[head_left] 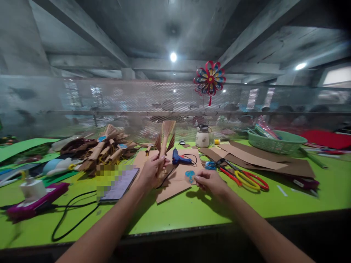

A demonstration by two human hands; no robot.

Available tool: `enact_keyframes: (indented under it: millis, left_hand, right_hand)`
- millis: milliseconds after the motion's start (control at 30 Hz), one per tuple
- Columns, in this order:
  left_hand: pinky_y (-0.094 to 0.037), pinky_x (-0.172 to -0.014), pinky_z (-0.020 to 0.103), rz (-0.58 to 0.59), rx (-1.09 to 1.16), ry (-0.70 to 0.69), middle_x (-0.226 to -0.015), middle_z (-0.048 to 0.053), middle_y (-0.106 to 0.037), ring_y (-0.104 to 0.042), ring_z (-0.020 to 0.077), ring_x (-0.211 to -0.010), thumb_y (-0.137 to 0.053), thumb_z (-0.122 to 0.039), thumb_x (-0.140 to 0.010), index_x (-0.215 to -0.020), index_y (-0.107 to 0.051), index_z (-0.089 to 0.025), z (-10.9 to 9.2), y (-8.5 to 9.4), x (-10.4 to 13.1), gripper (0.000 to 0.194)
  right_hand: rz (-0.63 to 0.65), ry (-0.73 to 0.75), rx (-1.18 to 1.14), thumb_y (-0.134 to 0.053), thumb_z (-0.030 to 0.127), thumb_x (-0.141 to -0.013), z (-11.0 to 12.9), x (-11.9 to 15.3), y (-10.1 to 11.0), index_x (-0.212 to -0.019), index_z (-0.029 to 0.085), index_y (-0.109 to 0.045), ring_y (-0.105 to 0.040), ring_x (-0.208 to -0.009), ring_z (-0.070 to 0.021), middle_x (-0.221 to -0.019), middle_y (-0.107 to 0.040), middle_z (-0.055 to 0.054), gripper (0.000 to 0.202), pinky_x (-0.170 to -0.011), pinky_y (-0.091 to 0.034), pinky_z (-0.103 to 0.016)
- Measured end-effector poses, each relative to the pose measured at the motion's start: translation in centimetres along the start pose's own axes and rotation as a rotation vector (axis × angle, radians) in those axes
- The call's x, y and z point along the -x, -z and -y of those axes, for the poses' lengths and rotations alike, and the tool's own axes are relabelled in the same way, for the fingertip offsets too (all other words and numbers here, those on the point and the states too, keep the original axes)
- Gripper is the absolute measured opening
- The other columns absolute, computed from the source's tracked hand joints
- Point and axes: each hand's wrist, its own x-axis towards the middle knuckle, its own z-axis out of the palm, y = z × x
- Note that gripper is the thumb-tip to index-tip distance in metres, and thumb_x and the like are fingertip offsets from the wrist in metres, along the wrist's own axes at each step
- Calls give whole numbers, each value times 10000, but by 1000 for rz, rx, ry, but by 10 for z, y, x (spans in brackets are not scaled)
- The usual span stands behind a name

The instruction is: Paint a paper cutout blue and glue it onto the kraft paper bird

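My left hand (152,168) is wrapped round a brown paper craft figure (165,140), a rolled tube with pleated fans at its top and sides, held upright. Between the thumb and fingers of my right hand (211,181) is a small clear round piece with a blue design (189,176). Just beyond the hands a blue glue gun (181,157) lies on brown cardboard sheets (172,191). At the left is a pile of similar paper figures (102,155), some bearing blue round pieces.
Scissors with red and yellow handles (248,179) lie right of my right hand. A green basket (276,141), brown paper strips (255,157) and a jar (202,137) stand farther back. A purple power strip (38,201) with black cable is at left, near a tablet-like device (120,186).
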Motion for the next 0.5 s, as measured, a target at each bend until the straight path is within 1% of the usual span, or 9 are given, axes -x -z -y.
enact_keyframes:
  millis: [100, 167, 233, 367, 500]
  left_hand:
    - [-472, -492, 200, 10, 24, 22, -695, 31, -642, -591, 116, -541, -648, -193, -717, -804, -624, -134, 5, 5, -1, 108]
    - [-472, -506, 194, -15, 26, 40, -693, 39, -639, -586, 113, -557, -632, -190, -711, -757, -633, -128, 6, 8, -1, 78]
    - [-472, -508, 201, -26, 49, 76, -700, 52, -642, -578, 118, -558, -609, -214, -710, -741, -641, -125, 7, 10, -1, 100]
    - [-473, -493, 244, 6, 107, 113, -700, 66, -638, -575, 148, -545, -542, -270, -721, -773, -636, -135, 3, 5, 6, 172]
    - [-456, -470, 231, 56, 166, 125, -664, 55, -621, -553, 136, -523, -525, -237, -721, -773, -619, -132, 0, -3, 13, 150]
  right_hand:
    - [54, -77, 46, -769, 469, -649, -3, 4, 3, -628, 144, -618, -417, -413, -58, -493, -538, 29, 359, -412, -296, -192]
    - [80, -93, 47, -770, 471, -643, -4, 7, 5, -645, 138, -620, -407, -405, -53, -491, -541, 34, 365, -411, -289, -191]
    - [100, -99, 44, -772, 472, -642, -3, 10, 6, -653, 136, -623, -403, -407, -53, -500, -555, 32, 368, -413, -283, -192]
    - [134, -138, 48, -780, 473, -637, 1, 12, 7, -647, 134, -630, -388, -390, -48, -494, -567, 34, 371, -414, -283, -196]
    - [200, -109, 103, -767, 474, -656, 5, 5, 3, -659, 142, -646, -411, -395, -57, -491, -577, 31, 353, -422, -303, -198]
